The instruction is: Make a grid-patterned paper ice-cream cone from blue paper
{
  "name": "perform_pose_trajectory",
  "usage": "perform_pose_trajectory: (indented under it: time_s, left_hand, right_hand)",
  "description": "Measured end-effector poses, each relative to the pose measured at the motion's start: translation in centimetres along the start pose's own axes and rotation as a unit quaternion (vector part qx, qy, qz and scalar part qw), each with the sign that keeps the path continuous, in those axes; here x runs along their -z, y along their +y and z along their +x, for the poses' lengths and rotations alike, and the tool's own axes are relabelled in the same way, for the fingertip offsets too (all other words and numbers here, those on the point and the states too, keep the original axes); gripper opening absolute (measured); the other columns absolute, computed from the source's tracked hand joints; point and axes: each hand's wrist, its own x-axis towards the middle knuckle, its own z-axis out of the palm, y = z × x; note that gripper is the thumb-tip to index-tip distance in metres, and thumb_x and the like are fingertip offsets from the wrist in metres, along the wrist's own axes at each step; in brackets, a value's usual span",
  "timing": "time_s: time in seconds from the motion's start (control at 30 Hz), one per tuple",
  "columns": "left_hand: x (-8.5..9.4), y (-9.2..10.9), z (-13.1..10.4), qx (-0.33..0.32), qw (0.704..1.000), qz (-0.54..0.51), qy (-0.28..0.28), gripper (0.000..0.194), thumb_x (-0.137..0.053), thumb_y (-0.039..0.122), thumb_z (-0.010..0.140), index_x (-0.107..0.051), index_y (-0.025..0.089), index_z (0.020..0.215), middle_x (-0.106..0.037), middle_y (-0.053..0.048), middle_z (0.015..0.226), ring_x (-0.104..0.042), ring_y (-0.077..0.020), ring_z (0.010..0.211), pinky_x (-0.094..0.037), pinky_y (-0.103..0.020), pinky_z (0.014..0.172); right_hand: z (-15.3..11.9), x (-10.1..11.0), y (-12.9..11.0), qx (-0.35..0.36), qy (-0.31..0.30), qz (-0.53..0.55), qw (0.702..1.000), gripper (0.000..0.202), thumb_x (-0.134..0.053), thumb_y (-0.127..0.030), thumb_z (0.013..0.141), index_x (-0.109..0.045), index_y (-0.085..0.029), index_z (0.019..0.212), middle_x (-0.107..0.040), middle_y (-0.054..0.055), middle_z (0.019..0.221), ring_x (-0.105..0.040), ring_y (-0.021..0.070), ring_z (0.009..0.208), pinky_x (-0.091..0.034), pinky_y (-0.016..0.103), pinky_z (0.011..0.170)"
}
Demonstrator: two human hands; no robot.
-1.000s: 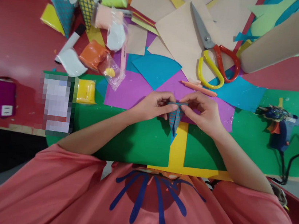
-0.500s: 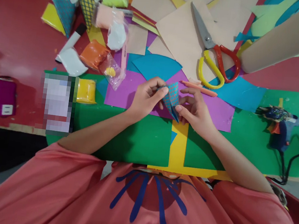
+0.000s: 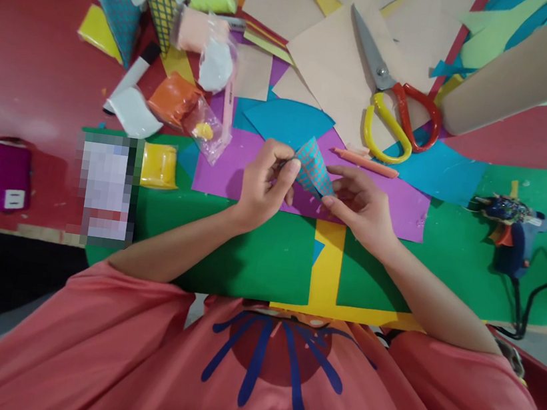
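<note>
A small blue paper cone (image 3: 313, 165) with a reddish grid pattern is held over the purple sheet (image 3: 226, 179). My left hand (image 3: 267, 184) pinches its wide end between thumb and fingers. At the pointed end, lower right, the fingertips of my right hand (image 3: 366, 207) close on the cone. Just behind the hands lie a blue paper fan shape (image 3: 289, 121) and an orange pen (image 3: 367, 163). Green sheets (image 3: 247, 255) lie beneath my forearms.
Large scissors (image 3: 383, 78) rest on beige paper (image 3: 319, 49). Clay packs, including an orange one (image 3: 174, 99), and finished-looking cones (image 3: 120, 13) are at back left. A glue gun (image 3: 515, 243) lies right, a paper roll (image 3: 522, 76) back right, a phone (image 3: 108, 190) left.
The cone has turned in my hands: its outer patterned side now shows more, and its tip points further right. My left hand has tilted slightly.
</note>
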Motion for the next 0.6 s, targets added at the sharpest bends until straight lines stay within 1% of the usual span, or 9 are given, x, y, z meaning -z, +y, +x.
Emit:
perform_pose_trajectory:
  time_s: [0.1, 0.2, 0.3, 0.37, 0.47, 0.6]
  left_hand:
    - [0.0, -0.1, 0.0, 0.010, 0.999, -0.021, -0.029, 0.030, -0.054, 0.049, 0.095, -0.044, 0.023, 0.082, -0.038, 0.010, 0.057, -0.047, -0.0011, 0.031, -0.029, -0.013, 0.031]
    - [0.1, -0.1, 0.1, 0.035, 0.994, -0.061, -0.081, 0.034, -0.054, 0.052, 0.094, -0.040, 0.023, 0.080, -0.036, 0.011, 0.054, -0.047, -0.0026, 0.031, -0.028, -0.014, 0.029]
    - [0.2, 0.1, 0.3, 0.084, 0.980, -0.115, -0.138, 0.038, -0.055, 0.054, 0.092, -0.037, 0.023, 0.079, -0.037, 0.011, 0.057, -0.048, -0.0031, 0.030, -0.031, -0.014, 0.028]
    - [0.2, 0.3, 0.5, 0.125, 0.968, -0.141, -0.164, 0.040, -0.057, 0.056, 0.089, -0.036, 0.023, 0.079, -0.039, 0.011, 0.060, -0.048, -0.0034, 0.029, -0.033, -0.014, 0.027]
    - [0.2, 0.6, 0.6, 0.165, 0.956, -0.170, -0.175, 0.040, -0.059, 0.055, 0.088, -0.035, 0.023, 0.080, -0.043, 0.011, 0.063, -0.047, -0.0034, 0.029, -0.037, -0.015, 0.027]
    - [0.2, 0.7, 0.6, 0.174, 0.947, -0.197, -0.184, 0.034, -0.058, 0.048, 0.089, -0.037, 0.023, 0.081, -0.050, 0.010, 0.066, -0.049, -0.0041, 0.030, -0.038, -0.017, 0.027]
  right_hand:
    - [-0.1, 0.1, 0.3, 0.029, 0.037, -0.052, 0.998, 0.044, -0.066, -0.047, 0.085, -0.063, -0.019, 0.118, -0.071, 0.003, 0.092, -0.068, 0.0125, 0.074, -0.059, 0.025, 0.065]
    - [0.0, 0.4, 0.4, 0.052, 0.055, -0.070, 0.995, 0.040, -0.064, -0.045, 0.086, -0.066, -0.020, 0.118, -0.073, 0.005, 0.103, -0.071, 0.0159, 0.085, -0.062, 0.029, 0.074]
    - [0.2, 0.9, 0.4, 0.078, 0.055, -0.077, 0.992, 0.040, -0.067, -0.044, 0.085, -0.067, -0.022, 0.119, -0.072, 0.005, 0.115, -0.071, 0.0204, 0.101, -0.061, 0.035, 0.086]
    - [0.2, 1.1, 0.4, 0.096, 0.053, -0.084, 0.990, 0.041, -0.070, -0.043, 0.083, -0.068, -0.023, 0.119, -0.071, 0.005, 0.119, -0.069, 0.0221, 0.107, -0.061, 0.037, 0.090]
    - [0.2, 1.5, 0.2, 0.117, 0.048, -0.104, 0.987, 0.042, -0.072, -0.042, 0.081, -0.069, -0.024, 0.119, -0.072, 0.003, 0.119, -0.070, 0.0224, 0.108, -0.061, 0.035, 0.088]
    - [0.2, 1.8, 0.0, 0.128, 0.052, -0.135, 0.981, 0.038, -0.071, -0.042, 0.082, -0.071, -0.024, 0.115, -0.075, 0.003, 0.111, -0.073, 0.0209, 0.099, -0.063, 0.032, 0.080]
